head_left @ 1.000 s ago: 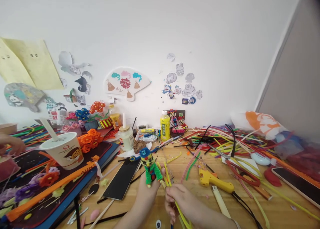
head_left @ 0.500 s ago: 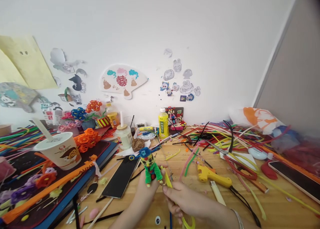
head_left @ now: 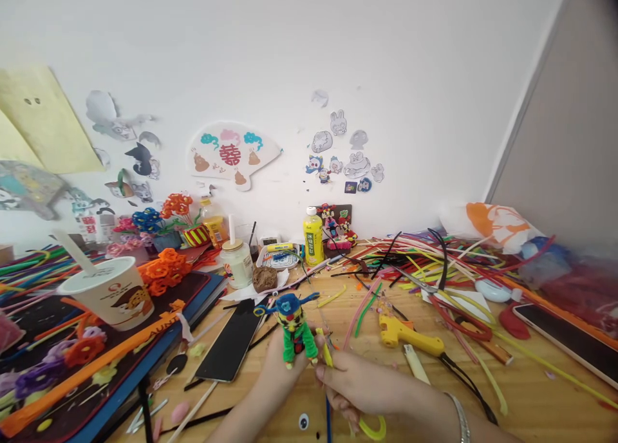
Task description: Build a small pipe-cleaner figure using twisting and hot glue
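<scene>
left hand (head_left: 282, 369) | pipe-cleaner figure (head_left: 293, 327): green body, blue hat, upright | right hand (head_left: 360, 385): yellow stem (head_left: 326, 353)

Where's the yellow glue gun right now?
In the head view, the glue gun lies on the table, just right of the right hand and in front of the pipe-cleaner pile.

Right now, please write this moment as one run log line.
left hand: holds pipe-cleaner figure upright | right hand: pinches yellow pipe cleaner beside figure | near: yellow glue gun lying on wooden table
</scene>
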Demonstrator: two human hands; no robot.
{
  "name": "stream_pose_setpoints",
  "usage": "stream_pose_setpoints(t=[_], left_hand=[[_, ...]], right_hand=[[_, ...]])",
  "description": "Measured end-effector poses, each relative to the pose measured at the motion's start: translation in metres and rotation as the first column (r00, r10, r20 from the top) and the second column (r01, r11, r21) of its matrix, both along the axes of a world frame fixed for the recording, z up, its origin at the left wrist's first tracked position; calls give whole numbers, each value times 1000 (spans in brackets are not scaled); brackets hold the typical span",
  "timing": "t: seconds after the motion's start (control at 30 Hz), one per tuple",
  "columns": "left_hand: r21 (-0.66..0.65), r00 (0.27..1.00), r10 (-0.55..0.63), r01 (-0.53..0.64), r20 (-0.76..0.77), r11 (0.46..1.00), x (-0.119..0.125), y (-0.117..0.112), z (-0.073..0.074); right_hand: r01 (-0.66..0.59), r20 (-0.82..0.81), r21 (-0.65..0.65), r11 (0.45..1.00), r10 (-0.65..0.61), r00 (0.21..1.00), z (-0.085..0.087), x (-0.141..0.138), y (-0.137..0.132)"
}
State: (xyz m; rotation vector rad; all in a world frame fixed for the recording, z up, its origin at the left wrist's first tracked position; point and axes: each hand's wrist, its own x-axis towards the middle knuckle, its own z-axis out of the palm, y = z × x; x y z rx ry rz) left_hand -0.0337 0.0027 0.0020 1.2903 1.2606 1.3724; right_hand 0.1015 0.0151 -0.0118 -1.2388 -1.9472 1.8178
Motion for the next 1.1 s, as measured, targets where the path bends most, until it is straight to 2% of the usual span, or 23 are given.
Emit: stream_pose_setpoints(t=[0.13,0.27,0.33,0.43,0.53,0.63,0.77,0.9,1.1], left_hand=[[8,998,-53,53,-30,999,1,0,1],[-5,1000,-7,7,26,1000,1,1,-3],[-52,994,34,-28,108,998,1,3,-4],[-107,949,71,-39,307,993,-2,9,-3],[-22,864,51,-46,501,999,-7,17,1],[32,816,16,-43,578,999,-14,23,5],[66,771,-13,-38,637,997,-21,26,7],[93,754,-37,-32,656,995,-23,26,8],[103,751,-42,-34,659,994,-25,25,11]], right_hand=[[35,53,23,999,-36,998,2,2,0],[19,7,88,996,-19,1000,2,3,-2],[31,-80,128,991,-20,997,2,3,-3],[136,-246,195,971,-86,966,3,2,-4],[236,-305,220,947,-163,938,3,1,-1],[285,-333,183,941,-213,918,2,0,3],[377,-372,21,926,-343,863,3,-1,9],[428,-427,-53,902,-408,807,3,1,15],[427,-423,17,904,-381,822,0,8,19]])
